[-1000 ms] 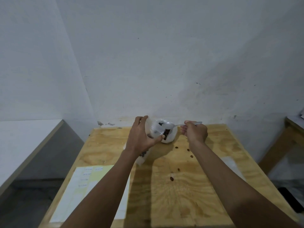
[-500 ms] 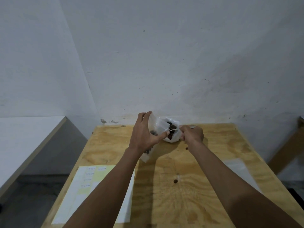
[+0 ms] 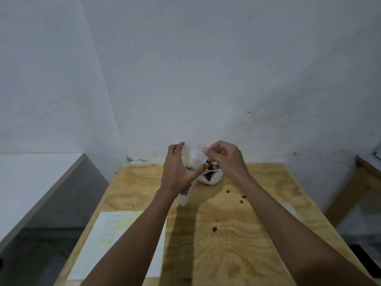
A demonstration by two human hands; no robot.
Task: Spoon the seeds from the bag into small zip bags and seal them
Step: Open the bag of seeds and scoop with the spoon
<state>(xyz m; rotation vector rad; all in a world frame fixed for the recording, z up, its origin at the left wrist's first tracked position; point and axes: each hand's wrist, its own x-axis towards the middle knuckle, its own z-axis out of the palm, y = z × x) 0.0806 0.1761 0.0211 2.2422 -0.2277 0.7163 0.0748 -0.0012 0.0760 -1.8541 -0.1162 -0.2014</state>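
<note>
Both hands on the small zip bag above the table's far end

Above the plywood table [image 3: 237,234], the left hand [image 3: 177,172] holds the small zip bag [image 3: 188,162] upright, thumb and fingers curled around it, dark seeds showing inside. At the bag's top edge the right hand [image 3: 223,158] pinches with curled fingers. Just behind, the seed bag [image 3: 210,178] rests on the wood; loose seeds [image 3: 242,200] lie scattered nearby
</note>
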